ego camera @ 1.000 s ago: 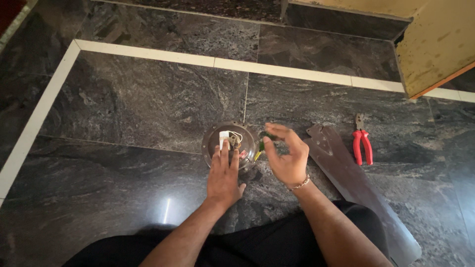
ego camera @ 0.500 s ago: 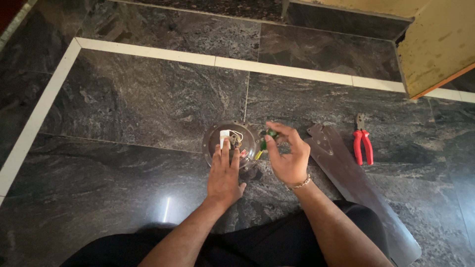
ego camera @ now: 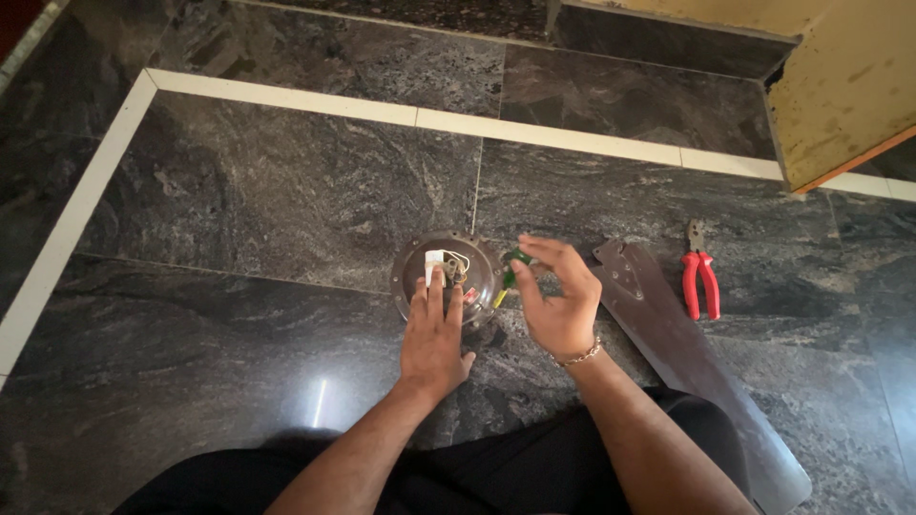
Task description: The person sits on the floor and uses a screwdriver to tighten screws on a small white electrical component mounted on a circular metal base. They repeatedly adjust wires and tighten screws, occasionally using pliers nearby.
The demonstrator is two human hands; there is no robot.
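Two hands are down on the dark marble floor (ego camera: 267,191), both busy at a round brown fan motor housing (ego camera: 417,270) that lies flat right in front of the person's knees. Left hand (ego camera: 434,334) lies palm down and open, fingers stretched straight out, with the fingertips resting on the housing next to a small white block (ego camera: 434,259) with some thin wires (ego camera: 460,263) curling off it. It isn't gripping anything, just pressing or steadying. Right hand (ego camera: 558,300) is just beside the housing's right edge, fingers curled in and pinched around a green-handled screwdriver (ego camera: 515,257); only the green bit and a sliver of yellow lower down show, the rest is hidden behind the fingers, so can't tell where the tip sits. That wrist has a thin bracelet (ego camera: 579,356) on it. Off to the right a long brown fan blade (ego camera: 687,353) lies on the floor, running from near the right hand back toward the person's leg, and red-handled pliers (ego camera: 699,277) sit just beyond it, apart from both hands.
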